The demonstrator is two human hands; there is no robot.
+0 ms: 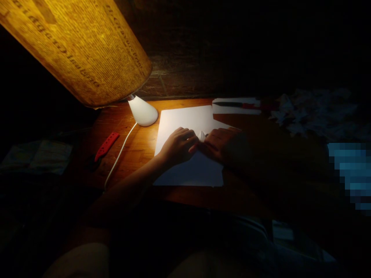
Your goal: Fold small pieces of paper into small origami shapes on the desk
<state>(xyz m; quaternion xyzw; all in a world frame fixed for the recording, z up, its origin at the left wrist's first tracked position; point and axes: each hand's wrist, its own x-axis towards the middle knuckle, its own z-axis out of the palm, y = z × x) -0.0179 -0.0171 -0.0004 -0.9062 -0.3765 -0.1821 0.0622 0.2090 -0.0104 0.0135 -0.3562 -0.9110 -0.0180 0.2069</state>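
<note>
A small piece of folded white paper [201, 136] with a pointed top sits between my two hands. My left hand [180, 144] comes in from the left, its fingers bent and closed on the paper's near left side. From the right, my right hand [218, 143] closes on the other side, its thumb and fingers meeting the left fingertips. Much of the folded piece is hidden by the fingers. Both hands are over white paper sheets [185, 173] lying on the wooden table.
A lit lamp with a printed yellow shade [87, 50] and white base [143, 112] stands at the left, its cord [121, 150] trailing forward. Near it lies a red watch strap [106, 146]. Behind, a dark, red-handled knife [232, 104] rests on paper strips [223, 111]. Folded paper pieces [315, 112] are heaped right.
</note>
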